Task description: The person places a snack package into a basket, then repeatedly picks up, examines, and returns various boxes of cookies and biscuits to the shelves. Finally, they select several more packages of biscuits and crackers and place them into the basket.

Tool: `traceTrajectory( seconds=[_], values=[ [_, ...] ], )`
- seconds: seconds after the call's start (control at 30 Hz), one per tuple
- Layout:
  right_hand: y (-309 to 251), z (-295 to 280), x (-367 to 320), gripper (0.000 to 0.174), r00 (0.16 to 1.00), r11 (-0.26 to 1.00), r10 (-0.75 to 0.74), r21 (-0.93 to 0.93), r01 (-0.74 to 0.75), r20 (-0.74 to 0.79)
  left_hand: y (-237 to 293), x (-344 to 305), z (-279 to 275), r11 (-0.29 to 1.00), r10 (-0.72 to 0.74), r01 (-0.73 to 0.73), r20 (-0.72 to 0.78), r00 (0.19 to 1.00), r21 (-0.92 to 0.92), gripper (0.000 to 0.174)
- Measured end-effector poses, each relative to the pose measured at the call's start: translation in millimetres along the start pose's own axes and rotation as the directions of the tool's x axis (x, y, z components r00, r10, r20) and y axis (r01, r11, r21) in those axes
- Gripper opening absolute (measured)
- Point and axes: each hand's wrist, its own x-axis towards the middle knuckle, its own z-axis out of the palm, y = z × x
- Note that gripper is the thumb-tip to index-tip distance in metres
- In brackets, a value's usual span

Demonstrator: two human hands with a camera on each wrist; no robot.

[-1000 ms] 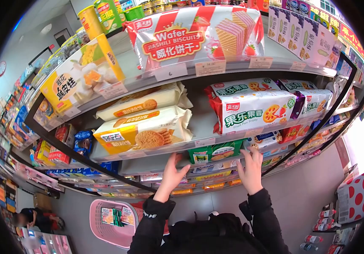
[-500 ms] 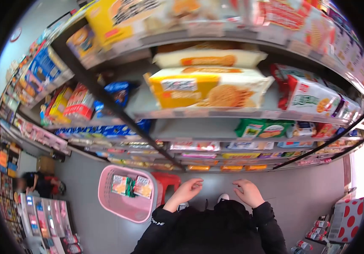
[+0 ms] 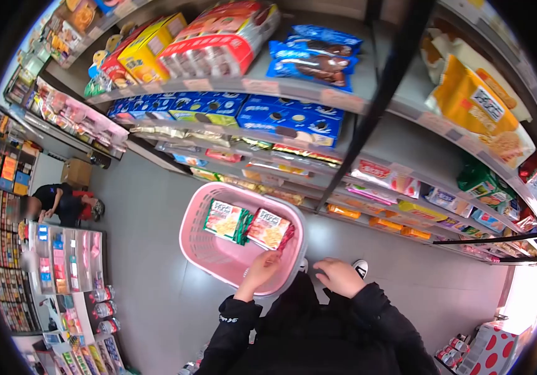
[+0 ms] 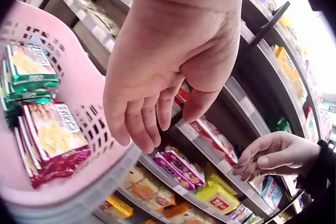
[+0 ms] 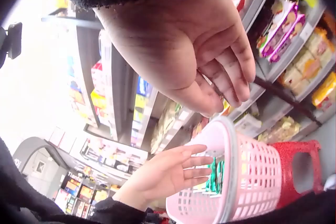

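A pink plastic basket [image 3: 221, 262] holds green-edged snack packs [image 3: 223, 220] beside dark red-edged ones [image 3: 269, 229], with light fronts picturing biscuits. In the head view my left hand [image 3: 261, 270] overlaps the basket's near side, close to the dark red packs. Its fingers hang relaxed with nothing in them, as the left wrist view shows from the palm side. To the right of the basket, in front of my body, is my right hand [image 3: 340, 277]. Loosely bent and bare, its fingers hold nothing in the right wrist view.
Shelves ahead carry blue biscuit boxes [image 3: 290, 119], blue bags [image 3: 316, 56] and a yellow biscuit pack [image 3: 484, 109]. A dark upright post [image 3: 384, 94] divides them. A red stool [image 5: 299, 166] stands by the basket. Another person [image 3: 62, 203] is at the left.
Both hands have come down from the lower shelf to waist height. The view has turned left towards the basket, and my left hand is now over its near side.
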Motion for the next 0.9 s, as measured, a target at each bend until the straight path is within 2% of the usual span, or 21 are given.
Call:
traceTrajectory(
  seconds=[0.03, 0.1, 0.13, 0.17, 0.23, 0.27, 0.3, 0.33, 0.37, 0.4, 0.43, 0.47, 0.5, 0.53, 0.57, 0.63, 0.67, 0.7, 0.77, 0.83, 0.9],
  values=[
    [-8, 9, 12, 0.02, 1.0, 1.0, 0.001, 0.003, -0.001, 0.006, -7, -4, -13, 0.988, -0.078, 0.072, -0.036, 0.996, -0.133, 0.026],
    [-16, 30, 36, 0.02, 0.99, 0.989, -0.142, 0.034, 0.142, -0.002, -19, -8, -35, 0.898, -0.237, 0.19, -0.073, 0.969, -0.396, 0.028],
    [-18, 40, 45, 0.022, 0.994, 0.995, -0.085, 0.061, 0.081, 0.063, -24, -9, -46, 0.899, -0.253, 0.194, -0.104, 0.962, -0.393, 0.026],
    [-19, 50, 55, 0.022, 0.995, 0.995, -0.078, 0.062, 0.074, 0.064, -26, -9, -54, 0.897, -0.257, 0.199, -0.097, 0.962, -0.394, 0.026],
    [-19, 67, 75, 0.03, 0.984, 0.996, 0.021, 0.081, -0.036, 0.179, -26, -8, -68, 0.776, -0.431, 0.271, -0.165, 0.887, -0.57, 0.028],
    [-19, 74, 86, 0.036, 0.979, 0.992, 0.048, 0.106, -0.07, 0.2, -30, -5, -73, 0.773, -0.434, 0.276, -0.159, 0.887, -0.571, 0.028],
    [-15, 84, 94, 0.036, 0.978, 0.991, 0.054, 0.106, -0.076, 0.204, -35, 0, -75, 0.706, -0.482, 0.275, -0.159, 0.862, -0.653, 0.03],
    [-7, 96, 103, 0.034, 0.991, 0.99, 0.045, 0.124, -0.061, 0.124, -41, 5, -76, 0.632, -0.528, 0.266, -0.153, 0.835, -0.728, 0.033],
    [1, 108, 113, 0.033, 0.998, 0.989, 0.038, 0.14, -0.043, 0.043, -48, 11, -75, 0.626, -0.531, 0.269, -0.148, 0.835, -0.732, 0.033],
    [13, 120, 123, 0.034, 0.992, 0.986, 0.107, 0.122, -0.114, 0.062, -56, 18, -73, 0.534, -0.585, 0.27, -0.119, 0.802, -0.802, 0.034],
    [17, 126, 133, 0.034, 0.991, 0.986, 0.112, 0.117, -0.119, 0.066, -65, 26, -69, 0.434, -0.634, 0.264, -0.084, 0.769, -0.861, 0.036],
    [23, 130, 145, 0.034, 0.967, 0.968, 0.243, 0.048, -0.248, 0.079, -74, 33, -64, 0.428, -0.634, 0.265, -0.078, 0.769, -0.864, 0.036],
    [27, 131, 157, 0.034, 0.925, 0.929, 0.371, -0.022, -0.37, 0.08, -81, 41, -58, 0.343, -0.691, 0.263, -0.052, 0.721, -0.902, 0.034],
    [27, 127, 167, 0.032, 0.916, 0.921, 0.39, -0.041, -0.388, 0.093, -88, 47, -53, 0.257, -0.74, 0.254, -0.021, 0.672, -0.932, 0.033],
    [35, 133, 175, 0.032, 0.916, 0.921, 0.391, -0.045, -0.388, 0.092, -95, 52, -47, 0.254, -0.739, 0.253, -0.018, 0.674, -0.933, 0.033],
    [36, 133, 193, 0.035, 0.937, 0.926, 0.338, -0.146, -0.347, -0.085, -105, 58, -37, 0.181, -0.784, 0.268, 0.026, 0.621, -0.946, 0.03],
    [40, 130, 197, 0.037, 0.917, 0.909, 0.398, -0.152, -0.389, 0.028, -109, 61, -34, 0.181, -0.783, 0.271, 0.028, 0.621, -0.945, 0.03],
    [48, 137, 204, 0.037, 0.916, 0.907, 0.401, -0.151, -0.393, 0.025, -114, 64, -32, 0.184, -0.76, 0.29, 0.051, 0.648, -0.939, 0.025],
    [72, 161, 213, 0.037, 0.914, 0.901, 0.394, -0.155, -0.404, -0.093, -122, 70, -27, 0.19, -0.712, 0.333, 0.104, 0.694, -0.923, 0.017],
    [80, 168, 217, 0.036, 0.902, 0.89, 0.424, -0.151, -0.431, -0.076, -111, 76, -27, 0.199, -0.719, 0.347, 0.104, 0.687, -0.916, 0.016],
    [86, 176, 217, 0.037, 0.872, 0.854, 0.473, -0.175, -0.49, -0.127, -112, 78, -26, 0.158, -0.712, 0.328, 0.123, 0.691, -0.931, 0.019]
  ],
)
